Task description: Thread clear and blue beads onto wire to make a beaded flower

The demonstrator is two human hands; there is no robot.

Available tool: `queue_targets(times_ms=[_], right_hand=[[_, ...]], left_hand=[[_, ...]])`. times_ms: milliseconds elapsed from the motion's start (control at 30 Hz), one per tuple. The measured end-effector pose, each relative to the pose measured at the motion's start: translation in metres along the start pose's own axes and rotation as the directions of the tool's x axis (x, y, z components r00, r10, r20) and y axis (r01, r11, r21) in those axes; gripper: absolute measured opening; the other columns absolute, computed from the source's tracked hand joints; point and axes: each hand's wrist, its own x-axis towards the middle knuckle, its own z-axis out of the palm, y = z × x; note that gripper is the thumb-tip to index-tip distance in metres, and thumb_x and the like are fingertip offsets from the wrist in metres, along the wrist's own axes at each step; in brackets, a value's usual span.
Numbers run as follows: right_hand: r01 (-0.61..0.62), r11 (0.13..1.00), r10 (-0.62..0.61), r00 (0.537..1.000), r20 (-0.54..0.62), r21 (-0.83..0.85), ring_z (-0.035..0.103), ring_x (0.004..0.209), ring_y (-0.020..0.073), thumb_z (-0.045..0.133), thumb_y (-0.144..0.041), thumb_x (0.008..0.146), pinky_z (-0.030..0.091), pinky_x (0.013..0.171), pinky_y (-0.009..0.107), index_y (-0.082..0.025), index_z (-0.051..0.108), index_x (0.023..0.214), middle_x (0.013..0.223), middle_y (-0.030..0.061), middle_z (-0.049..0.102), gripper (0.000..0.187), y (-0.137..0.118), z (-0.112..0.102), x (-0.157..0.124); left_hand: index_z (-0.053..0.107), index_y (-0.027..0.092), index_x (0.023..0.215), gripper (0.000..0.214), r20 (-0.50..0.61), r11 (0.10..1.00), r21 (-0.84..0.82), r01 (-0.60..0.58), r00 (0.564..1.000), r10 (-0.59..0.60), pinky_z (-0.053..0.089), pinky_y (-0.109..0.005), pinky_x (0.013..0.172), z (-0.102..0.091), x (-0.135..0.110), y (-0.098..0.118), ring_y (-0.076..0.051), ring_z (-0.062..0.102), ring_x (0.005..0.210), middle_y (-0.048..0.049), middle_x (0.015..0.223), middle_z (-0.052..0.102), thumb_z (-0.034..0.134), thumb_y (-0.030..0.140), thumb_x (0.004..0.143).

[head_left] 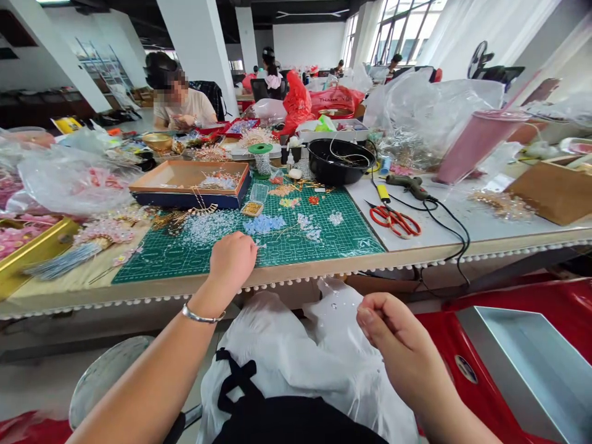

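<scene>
My left hand (232, 259) rests with curled fingers at the near edge of a green cutting mat (351, 237), close to a scatter of transparent beads (208, 227) and pale blue beads (263, 224). A silver bracelet (203, 317) circles that wrist. My right hand (393, 327) is curled above a white plastic bag (277, 351) on my lap, with a few small beads lying on the plastic. Whether either hand pinches something thin cannot be seen.
Beyond the mat are a navy-and-tan box tray (189, 182), a black bowl (335, 160), red-handled scissors (393, 220) and a hot glue gun (407, 185). A co-worker (182, 102) sits across the table. A metal tray (527, 370) lies on a red surface to my right.
</scene>
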Motion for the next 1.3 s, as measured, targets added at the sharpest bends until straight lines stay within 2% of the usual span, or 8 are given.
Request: queue_targets(times_ms=[133, 400, 633, 767, 967, 1133, 1200, 1300], right_hand=[[0.059, 0.996, -0.058, 0.998, 0.025, -0.066, 0.044, 0.059, 0.0141, 0.043, -0.036, 0.092, 0.037, 0.05, 0.024, -0.021, 0.051, 0.079, 0.065, -0.0011, 0.047, 0.021, -0.006, 0.002, -0.001], [0.137, 0.976, -0.136, 0.991, 0.016, -0.171, 0.048, 0.061, 0.0151, 0.044, -0.032, 0.091, 0.039, 0.054, 0.025, -0.022, 0.05, 0.079, 0.066, -0.0012, 0.051, 0.017, -0.011, 0.011, -0.012], [0.171, 0.963, -0.17, 0.985, 0.024, -0.209, 0.047, 0.063, 0.0157, 0.041, -0.029, 0.092, 0.04, 0.057, 0.026, -0.023, 0.049, 0.082, 0.069, -0.0007, 0.05, 0.014, -0.013, 0.011, -0.023], [0.178, 0.962, -0.178, 0.984, 0.022, -0.206, 0.048, 0.064, 0.0158, 0.041, -0.028, 0.092, 0.04, 0.058, 0.027, -0.022, 0.048, 0.08, 0.069, -0.0007, 0.05, 0.015, -0.016, 0.011, -0.027], [0.139, 0.984, -0.136, 0.99, 0.03, -0.108, 0.046, 0.063, 0.0153, 0.041, -0.03, 0.092, 0.038, 0.057, 0.027, -0.022, 0.048, 0.078, 0.069, -0.0012, 0.049, 0.017, -0.012, 0.014, -0.029], [0.035, 0.997, -0.038, 0.998, 0.046, 0.07, 0.041, 0.06, 0.0138, 0.045, -0.036, 0.091, 0.034, 0.054, 0.025, -0.022, 0.049, 0.08, 0.067, -0.0025, 0.045, 0.018, -0.004, 0.017, -0.028], [-0.012, 0.986, -0.001, 0.997, 0.08, 0.164, 0.038, 0.057, 0.0128, 0.047, -0.039, 0.09, 0.031, 0.051, 0.025, -0.021, 0.049, 0.08, 0.065, -0.0035, 0.043, 0.021, -0.001, 0.021, -0.026], [-0.045, 0.947, -0.005, 0.988, 0.155, 0.319, 0.031, 0.052, 0.0108, 0.049, -0.043, 0.089, 0.024, 0.047, 0.024, -0.021, 0.048, 0.077, 0.061, -0.0052, 0.039, 0.026, -0.003, 0.029, -0.021]], left_hand=[[0.066, 0.02, 0.069, 0.027, 0.062, 0.999, -0.045, 0.02, 0.998, -0.017, 0.045, -0.031, 0.067, -0.004, -0.001, -0.009, -0.022, 0.06, 0.08, -0.0085, 0.088, 0.066, 0.047, 0.032, 0.084], [0.066, 0.022, 0.068, 0.02, 0.144, 0.991, -0.13, 0.023, 0.99, -0.004, 0.046, -0.03, 0.074, -0.012, -0.009, -0.017, -0.022, 0.061, 0.084, -0.0061, 0.087, 0.068, 0.05, 0.029, 0.078], [0.066, 0.022, 0.065, 0.016, 0.199, 0.982, -0.187, 0.028, 0.98, 0.01, 0.045, -0.028, 0.069, -0.017, -0.007, -0.019, -0.021, 0.062, 0.08, -0.0058, 0.085, 0.069, 0.054, 0.027, 0.074], [0.063, 0.021, 0.062, 0.015, 0.191, 0.974, -0.223, 0.042, 0.982, 0.001, 0.041, -0.027, 0.066, -0.017, -0.01, -0.018, -0.02, 0.061, 0.077, -0.0052, 0.082, 0.068, 0.053, 0.025, 0.073], [0.058, 0.021, 0.072, 0.001, 0.124, 0.933, -0.336, 0.126, 0.988, -0.089, 0.036, -0.026, 0.061, -0.014, -0.015, -0.018, -0.019, 0.056, 0.067, -0.0015, 0.072, 0.064, 0.057, 0.022, 0.071], [0.055, 0.021, 0.08, 0.013, 0.097, 0.795, -0.573, 0.199, 0.98, -0.175, 0.038, -0.026, 0.063, -0.02, -0.017, -0.019, -0.017, 0.058, 0.07, -0.0006, 0.076, 0.063, 0.062, 0.027, 0.071], [0.052, 0.02, 0.083, 0.017, 0.118, 0.689, -0.693, 0.213, 0.976, -0.183, 0.04, -0.025, 0.062, -0.024, -0.023, -0.011, -0.017, 0.06, 0.072, -0.0016, 0.077, 0.064, 0.062, 0.03, 0.073], [0.049, 0.018, 0.086, 0.022, 0.193, 0.485, -0.842, 0.236, 0.971, -0.138, 0.044, -0.025, 0.06, -0.026, -0.04, 0.016, -0.016, 0.062, 0.071, -0.0049, 0.079, 0.066, 0.061, 0.035, 0.076]])
